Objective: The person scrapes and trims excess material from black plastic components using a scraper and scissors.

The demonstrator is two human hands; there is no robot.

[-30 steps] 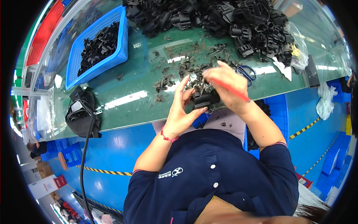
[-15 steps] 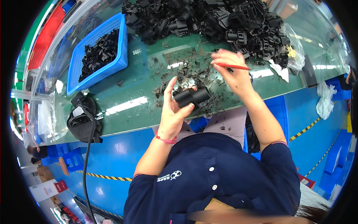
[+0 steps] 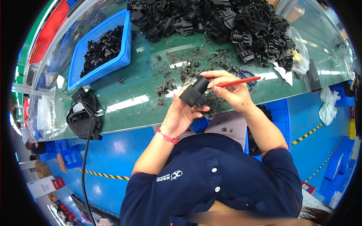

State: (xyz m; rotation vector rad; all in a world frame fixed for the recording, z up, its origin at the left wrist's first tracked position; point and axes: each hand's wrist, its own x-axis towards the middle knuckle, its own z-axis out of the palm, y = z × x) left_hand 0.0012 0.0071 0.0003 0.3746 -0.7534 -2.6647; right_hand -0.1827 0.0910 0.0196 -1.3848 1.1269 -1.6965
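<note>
My left hand (image 3: 180,116) is closed round a black plastic part (image 3: 192,96) with a short tube at its upper end, held tilted above the near edge of the bench. In my right hand (image 3: 230,90) lies a slim red pen-shaped tool (image 3: 241,81), its thicker body pointing right; the end toward the part is hidden by my fingers. Fingertips of that same hand touch the tube end of the part. Black plastic scraps (image 3: 213,103) lie scattered on the green bench top (image 3: 132,88) beneath both hands.
A large heap of black plastic parts (image 3: 211,22) covers the bench's far side. At left stand a blue basket (image 3: 126,49) of small black pieces and a black pouch (image 3: 85,122) with a cable. Blue loops (image 3: 250,77) and clear plastic bags (image 3: 300,56) lie at right.
My right hand has come down and left to the part, bringing the red tool along. In my left hand the part has turned from nearly level to a slant, tube end up.
</note>
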